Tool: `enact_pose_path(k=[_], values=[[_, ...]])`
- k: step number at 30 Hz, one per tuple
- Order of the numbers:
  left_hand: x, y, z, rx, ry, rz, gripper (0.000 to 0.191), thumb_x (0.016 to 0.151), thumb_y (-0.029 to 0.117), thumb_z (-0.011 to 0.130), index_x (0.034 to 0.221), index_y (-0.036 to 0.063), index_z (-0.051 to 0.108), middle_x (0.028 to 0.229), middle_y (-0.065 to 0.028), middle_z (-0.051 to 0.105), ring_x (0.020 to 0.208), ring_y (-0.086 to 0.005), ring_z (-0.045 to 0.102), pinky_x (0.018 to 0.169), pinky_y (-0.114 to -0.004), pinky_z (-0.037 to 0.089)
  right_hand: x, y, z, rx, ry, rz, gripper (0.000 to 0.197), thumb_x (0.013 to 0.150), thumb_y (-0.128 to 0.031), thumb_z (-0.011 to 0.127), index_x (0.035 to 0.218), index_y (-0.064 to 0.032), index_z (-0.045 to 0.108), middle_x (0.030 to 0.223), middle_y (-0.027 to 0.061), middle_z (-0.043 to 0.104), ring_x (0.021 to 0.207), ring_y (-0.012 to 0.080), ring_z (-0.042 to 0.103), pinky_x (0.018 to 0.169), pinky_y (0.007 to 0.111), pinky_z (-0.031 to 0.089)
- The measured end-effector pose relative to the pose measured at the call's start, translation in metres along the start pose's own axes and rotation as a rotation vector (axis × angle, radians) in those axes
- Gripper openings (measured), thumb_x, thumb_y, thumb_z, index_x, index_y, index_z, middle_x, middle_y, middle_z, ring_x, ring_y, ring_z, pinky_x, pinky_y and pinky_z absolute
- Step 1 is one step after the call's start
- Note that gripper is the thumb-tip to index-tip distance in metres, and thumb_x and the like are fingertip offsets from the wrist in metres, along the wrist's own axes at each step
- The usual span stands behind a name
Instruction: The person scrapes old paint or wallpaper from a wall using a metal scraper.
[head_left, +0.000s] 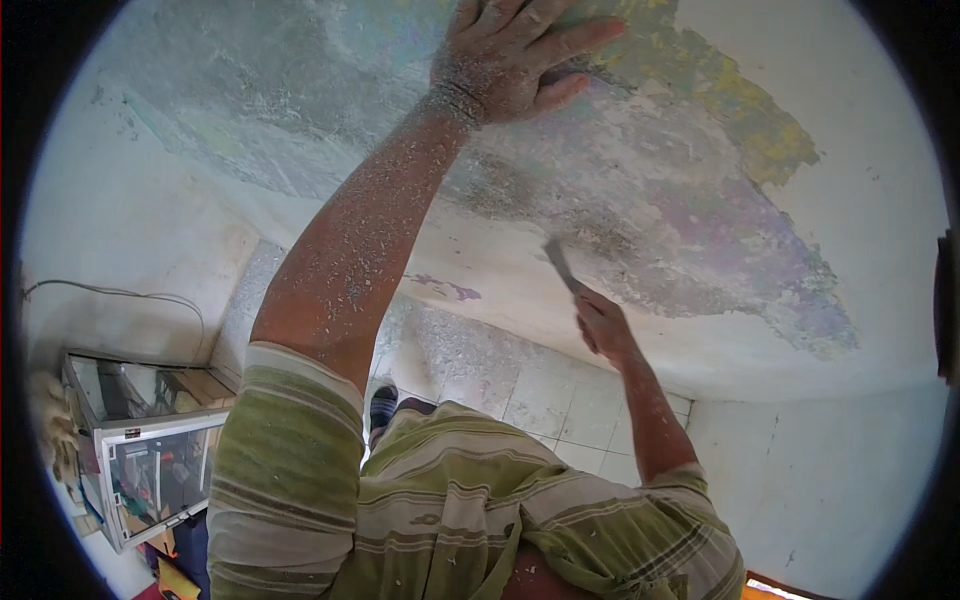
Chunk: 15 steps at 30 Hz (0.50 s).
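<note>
My left hand lies spread against the wall, its fingers apart and its tips cut off by the top of the view. Paint flakes cling to that forearm. Lower on the right, my right hand grips a scraper with a flat metal blade, slightly blurred. The blade's end is at the lower edge of a large stripped patch on the wall. Grey, lilac, green and yellow layers show in this patch, with whitish paint around it. The scraper's handle is mostly hidden in my fist.
White floor tiles strewn with paint debris lie below the wall. A glass cabinet with a metal frame stands at the lower left, with things inside. A cable runs along the left wall. My foot in a sandal shows below.
</note>
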<state>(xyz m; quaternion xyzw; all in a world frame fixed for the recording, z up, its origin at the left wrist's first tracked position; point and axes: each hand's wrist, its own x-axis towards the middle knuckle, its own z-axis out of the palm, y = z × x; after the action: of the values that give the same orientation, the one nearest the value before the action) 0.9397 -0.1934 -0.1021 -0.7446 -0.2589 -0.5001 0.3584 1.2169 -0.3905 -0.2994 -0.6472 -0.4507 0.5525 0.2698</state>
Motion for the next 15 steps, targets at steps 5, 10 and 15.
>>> enact_pose_path(k=[5, 10, 15], values=[[0.004, 0.002, 0.012, -0.016, 0.089, 0.026, 0.059, 0.093, 0.050, 0.065, 0.147, 0.0306, 0.056, 0.168, -0.0086, 0.027, 0.156, -0.0345, 0.021, 0.121, -0.065, 0.014, 0.039, 0.024, 0.015, -0.092, 0.003, -0.112, 0.043, 0.105, -0.027, 0.057, 0.143, -0.0071, 0.058, 0.067, -0.0028, 0.050, 0.049, 0.0051, 0.043, 0.043, 0.024, 0.036], [-0.005, -0.003, 0.007, 0.008, 0.018, 0.001, 0.061, 0.092, 0.050, 0.067, 0.149, 0.0316, 0.054, 0.168, -0.0086, 0.027, 0.156, -0.0343, 0.020, 0.122, -0.064, 0.013, 0.025, 0.008, 0.031, -0.129, -0.014, -0.098, 0.042, 0.104, -0.025, 0.058, 0.143, -0.0092, 0.059, 0.078, -0.0025, 0.053, 0.069, 0.0077, 0.048, 0.061, 0.026, 0.042], [-0.002, -0.008, 0.001, 0.022, 0.035, 0.007, 0.062, 0.092, 0.050, 0.067, 0.150, 0.0325, 0.052, 0.168, -0.0087, 0.026, 0.156, -0.0343, 0.020, 0.122, -0.064, 0.012, -0.004, -0.006, 0.001, -0.121, -0.029, 0.000, 0.044, 0.106, -0.021, 0.054, 0.146, -0.0034, 0.055, 0.073, -0.0066, 0.047, 0.061, 0.0049, 0.041, 0.053, 0.022, 0.034]])
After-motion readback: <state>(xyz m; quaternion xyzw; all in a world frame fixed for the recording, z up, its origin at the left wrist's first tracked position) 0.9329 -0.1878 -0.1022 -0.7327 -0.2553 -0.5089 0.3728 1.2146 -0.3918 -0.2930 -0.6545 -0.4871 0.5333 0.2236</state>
